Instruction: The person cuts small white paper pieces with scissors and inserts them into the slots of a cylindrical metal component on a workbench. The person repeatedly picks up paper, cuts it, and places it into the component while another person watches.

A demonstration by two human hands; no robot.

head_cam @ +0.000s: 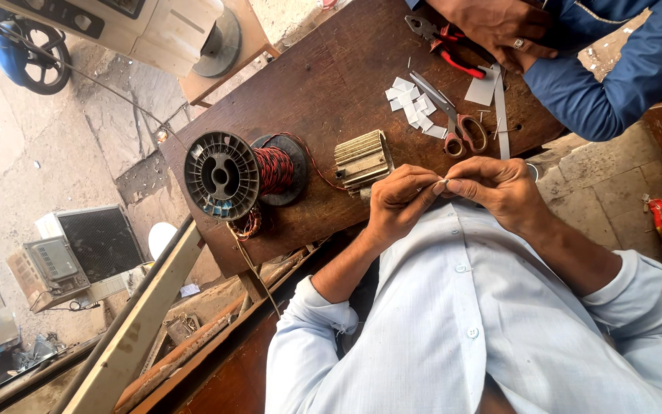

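Both hands, L (398, 201) & R (499, 188), fingers pinched shut on tiny white scrap (444, 182); wire spool (239, 175) & scissors (457, 123) on tabletop (331, 77).

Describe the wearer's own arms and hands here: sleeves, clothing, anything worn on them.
Both arms wear a pale blue-white button shirt with the sleeves rolled to about the elbow, leaving the forearms bare. The left hand and right hand are bare, with no gloves, and no ring or watch shows. The ringed hand in a dark blue sleeve is another person's.

Small white paper slip (444, 182), pinched between both hands' fingertips, held above the surface's near edge.
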